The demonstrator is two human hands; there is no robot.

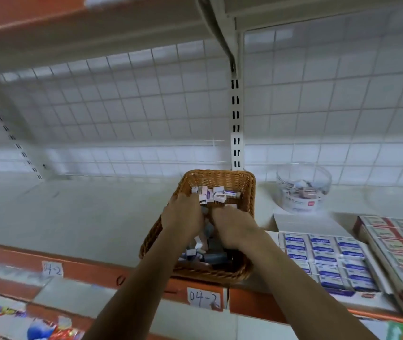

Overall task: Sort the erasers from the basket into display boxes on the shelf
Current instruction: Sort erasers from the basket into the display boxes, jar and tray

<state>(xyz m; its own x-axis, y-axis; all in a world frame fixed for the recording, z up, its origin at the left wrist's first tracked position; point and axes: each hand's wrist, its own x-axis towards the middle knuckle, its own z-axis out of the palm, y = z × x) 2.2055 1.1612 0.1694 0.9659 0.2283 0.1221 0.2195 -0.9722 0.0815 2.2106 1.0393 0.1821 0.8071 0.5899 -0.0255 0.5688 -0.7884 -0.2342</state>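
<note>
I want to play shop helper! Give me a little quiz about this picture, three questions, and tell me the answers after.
1. True or false: the left hand and the right hand are both down inside the wicker basket.
2. What lies on the shelf just to the right of the basket?
A) a display box of blue-labelled erasers
B) a pile of notebooks
C) a row of glue bottles
3. Fill the gap: the clear round tub stands ___ the display box, nearer the wall.

Key: 1 true; 2 A; 3 behind.
</note>
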